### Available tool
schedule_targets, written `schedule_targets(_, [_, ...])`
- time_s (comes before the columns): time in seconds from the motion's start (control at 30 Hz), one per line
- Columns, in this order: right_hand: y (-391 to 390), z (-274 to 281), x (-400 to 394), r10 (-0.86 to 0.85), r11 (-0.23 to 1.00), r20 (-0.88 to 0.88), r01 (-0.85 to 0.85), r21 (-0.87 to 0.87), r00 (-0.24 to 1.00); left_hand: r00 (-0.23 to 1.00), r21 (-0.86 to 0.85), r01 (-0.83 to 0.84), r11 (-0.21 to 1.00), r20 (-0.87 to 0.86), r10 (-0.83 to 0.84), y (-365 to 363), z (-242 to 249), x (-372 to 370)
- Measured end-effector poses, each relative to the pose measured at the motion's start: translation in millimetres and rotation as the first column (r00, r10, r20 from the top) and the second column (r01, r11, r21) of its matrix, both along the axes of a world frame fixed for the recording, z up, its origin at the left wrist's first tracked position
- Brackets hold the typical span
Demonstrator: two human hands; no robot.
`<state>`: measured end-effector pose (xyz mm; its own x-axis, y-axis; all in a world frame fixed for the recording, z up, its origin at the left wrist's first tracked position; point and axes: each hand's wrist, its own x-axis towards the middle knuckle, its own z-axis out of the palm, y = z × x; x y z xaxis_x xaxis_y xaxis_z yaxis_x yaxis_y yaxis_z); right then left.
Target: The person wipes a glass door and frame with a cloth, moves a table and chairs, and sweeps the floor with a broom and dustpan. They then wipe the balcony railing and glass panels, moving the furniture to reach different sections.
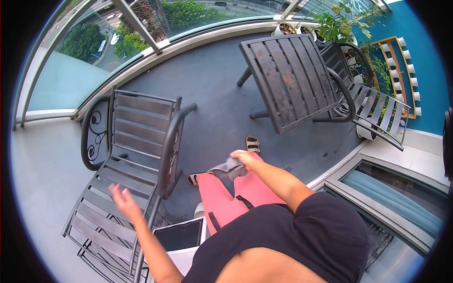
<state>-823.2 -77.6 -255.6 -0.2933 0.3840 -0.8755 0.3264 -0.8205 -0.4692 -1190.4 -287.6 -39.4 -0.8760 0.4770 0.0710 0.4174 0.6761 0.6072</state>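
A crumpled grey cloth point(231, 168) hangs from my right hand point(243, 158), whose fingers are wrapped round it in front of my legs. Over the seat of a dark slatted metal armchair point(141, 125) on the left, my left hand point(125, 202) is raised with its fingers apart, slightly blurred, holding nothing. Ahead and to the right stands a dark slatted table point(290, 75), its top marked with brownish stains and pale spots.
A second slatted chair point(377, 108) stands behind the table, near potted plants point(332, 26) and a wooden rack of white pots point(401, 75) on the blue wall. A glass railing point(80, 61) borders the grey floor point(207, 85). At lower right is a window frame point(373, 188).
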Motion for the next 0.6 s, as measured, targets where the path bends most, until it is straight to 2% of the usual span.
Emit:
schedule_targets(0.03, [13, -9, 59, -0.163, 0.987, 0.045, 0.162, 0.017, 0.986, 0.962, 0.146, 0.079, 0.986, 0.250, -0.114, 54, -35, 44])
schedule_targets(0.07, [32, -20, 114, -0.446, 0.883, 0.104, 0.456, -0.113, 0.889, 0.893, 0.153, 0.127, 0.980, 0.413, -0.180, 112, -57, 96])
schedule_targets(0.1, [53, -12, 165, -0.567, 0.822, 0.169, 0.567, 0.055, 0.806, 0.779, 0.155, 0.280, 0.947, 0.540, -0.319, 166, -75, 145])
schedule_targets(0.13, [77, -2, 205, -0.664, 0.748, 0.186, 0.646, 0.153, 0.725, 0.583, 0.222, 0.286, 0.932, 0.731, -0.353, 207, -119, 184])
schedule_targets(0.17, [100, -18, 248, -0.749, 0.662, 0.118, 0.724, 0.194, 0.652, 0.413, 0.206, 0.313, 0.927, 0.849, -0.328, 254, -138, 219])
schedule_targets(0.2, [129, -10, 278, -0.775, 0.631, 0.159, 0.761, 0.150, 0.612, 0.352, 0.183, 0.390, 0.902, 0.876, -0.330, 298, -156, 248])
schedule_targets(0.27, [181, 0, 312, -0.786, 0.618, 0.149, 0.770, 0.159, 0.600, 0.335, 0.122, 0.408, 0.905, 0.902, -0.272, 372, -201, 286])
schedule_targets(0.33, [227, -9, 333, -0.805, 0.590, 0.057, 0.784, 0.193, 0.591, 0.330, 0.072, 0.328, 0.942, 0.926, -0.186, 439, -240, 302])
schedule_targets(0.4, [256, -21, 337, -0.783, 0.614, -0.065, 0.785, 0.082, 0.619, 0.242, 0.102, 0.158, 0.982, 0.960, -0.139, 486, -249, 309])
schedule_targets(0.47, [268, -22, 320, -0.778, 0.626, 0.007, 0.775, 0.088, 0.628, 0.133, 0.201, -0.031, 0.979, 0.972, -0.195, 507, -255, 309])
schedule_targets(0.53, [266, -26, 312, -0.762, 0.647, 0.068, 0.756, 0.094, 0.644, 0.126, 0.214, -0.011, 0.977, 0.969, -0.211, 511, -260, 305])
schedule_targets(0.6, [262, -25, 304, -0.778, 0.625, 0.035, 0.768, 0.136, 0.627, 0.128, 0.236, 0.005, 0.972, 0.963, -0.235, 505, -256, 294])
